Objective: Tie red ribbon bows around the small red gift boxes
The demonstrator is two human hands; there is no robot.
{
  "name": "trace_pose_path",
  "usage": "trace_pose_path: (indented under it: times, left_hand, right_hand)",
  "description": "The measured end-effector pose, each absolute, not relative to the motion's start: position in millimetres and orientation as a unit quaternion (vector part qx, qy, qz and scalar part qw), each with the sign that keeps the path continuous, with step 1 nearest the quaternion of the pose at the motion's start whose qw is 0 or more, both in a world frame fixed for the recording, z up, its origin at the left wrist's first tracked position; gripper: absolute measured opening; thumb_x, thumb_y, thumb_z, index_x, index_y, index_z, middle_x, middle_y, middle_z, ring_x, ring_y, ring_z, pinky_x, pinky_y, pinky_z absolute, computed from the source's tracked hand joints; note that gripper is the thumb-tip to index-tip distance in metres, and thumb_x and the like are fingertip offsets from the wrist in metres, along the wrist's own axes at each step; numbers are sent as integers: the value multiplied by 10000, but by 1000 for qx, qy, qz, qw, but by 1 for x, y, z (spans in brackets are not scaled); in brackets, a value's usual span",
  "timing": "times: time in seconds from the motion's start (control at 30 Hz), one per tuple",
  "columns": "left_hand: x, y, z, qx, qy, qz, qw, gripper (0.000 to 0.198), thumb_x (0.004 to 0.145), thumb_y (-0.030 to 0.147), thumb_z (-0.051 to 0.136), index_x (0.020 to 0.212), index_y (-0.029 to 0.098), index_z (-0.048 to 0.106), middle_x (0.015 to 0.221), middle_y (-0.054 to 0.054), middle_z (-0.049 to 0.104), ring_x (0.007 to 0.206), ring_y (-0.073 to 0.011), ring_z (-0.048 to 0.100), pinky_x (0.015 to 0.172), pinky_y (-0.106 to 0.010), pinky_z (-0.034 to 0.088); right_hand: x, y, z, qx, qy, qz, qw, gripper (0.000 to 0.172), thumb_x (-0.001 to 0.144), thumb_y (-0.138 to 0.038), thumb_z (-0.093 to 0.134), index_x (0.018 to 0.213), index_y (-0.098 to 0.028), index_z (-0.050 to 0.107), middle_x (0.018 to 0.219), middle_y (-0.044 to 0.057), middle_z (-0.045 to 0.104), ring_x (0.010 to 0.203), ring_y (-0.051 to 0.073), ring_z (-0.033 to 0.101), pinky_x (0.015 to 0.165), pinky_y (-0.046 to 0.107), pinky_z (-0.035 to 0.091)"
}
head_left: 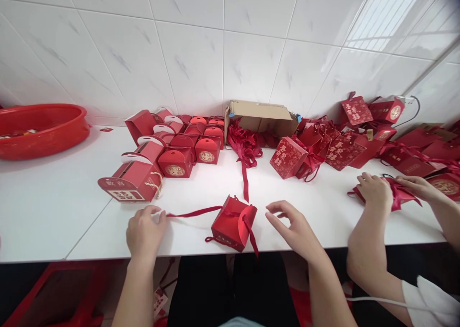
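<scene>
A small red gift box point(230, 224) lies tilted near the table's front edge, with a dark red ribbon point(196, 213) threaded through its top. My left hand point(146, 229) pinches the ribbon's left end, which runs nearly straight from the box. The other ribbon end hangs down over the box's right side, past the table edge. To the right of the box, my right hand point(293, 226) is held apart from it, thumb and fingers spread with nothing between them. A cord loop sticks out at the box's lower left.
Behind stands an open cardboard box point(262, 110) spilling red ribbons point(244, 142). Folded red boxes point(176, 163) stand in rows at left, one larger box point(131, 178) in front. Ribboned boxes point(289, 157) are piled right. A co-worker's hands point(375, 190) tie another box. A red basin point(43, 130) sits far left.
</scene>
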State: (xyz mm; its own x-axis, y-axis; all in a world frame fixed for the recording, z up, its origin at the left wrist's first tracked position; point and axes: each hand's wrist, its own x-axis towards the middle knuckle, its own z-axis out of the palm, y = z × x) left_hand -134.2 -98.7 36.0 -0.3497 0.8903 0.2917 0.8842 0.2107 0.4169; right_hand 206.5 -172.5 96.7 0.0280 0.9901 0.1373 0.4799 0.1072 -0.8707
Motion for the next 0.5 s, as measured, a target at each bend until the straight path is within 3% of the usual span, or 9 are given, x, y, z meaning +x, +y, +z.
trace_pose_path:
  times: [0.07,0.17,0.23,0.3,0.4,0.5]
  left_hand:
    - [-130,-97,37,578,738,348,21,187,734,343,554,830,183,573,936,-123,622,938,-309,567,800,-410,444]
    - [-96,-96,49,613,600,449,250,263,776,432,553,892,196,546,969,-70,607,951,-235,578,824,-338,461]
    - [-69,-97,59,639,502,432,391,282,819,451,517,943,198,538,985,-60,587,985,-214,559,834,-307,454]
    - [-50,-99,65,652,438,384,486,284,855,464,467,945,201,522,917,-39,562,870,-180,555,745,-273,456]
    - [-40,-102,67,654,418,326,540,263,871,466,453,873,204,480,773,17,476,660,-121,461,595,-230,397]
    - [-45,-106,64,669,421,315,526,249,853,444,507,825,203,452,747,36,428,648,-108,411,600,-222,368]
  right_hand:
    - [207,-183,83,-591,-611,357,386,202,854,-390,559,944,-213,598,1008,48,621,946,196,583,839,348,452]
    - [193,-189,68,-552,-606,433,376,185,854,-373,564,924,-203,588,969,41,626,926,190,587,845,342,449]
    - [180,-188,61,-525,-598,471,381,165,846,-356,577,886,-195,581,914,31,623,880,178,588,825,326,453]
    - [172,-185,57,-513,-585,489,394,162,846,-349,578,837,-188,573,853,21,611,823,164,577,791,308,451]
    - [170,-179,52,-500,-567,505,416,192,854,-358,566,777,-182,562,784,8,579,762,147,547,746,287,436]
    - [176,-171,48,-485,-540,519,451,214,852,-379,568,762,-186,550,756,-3,544,735,137,515,715,271,417]
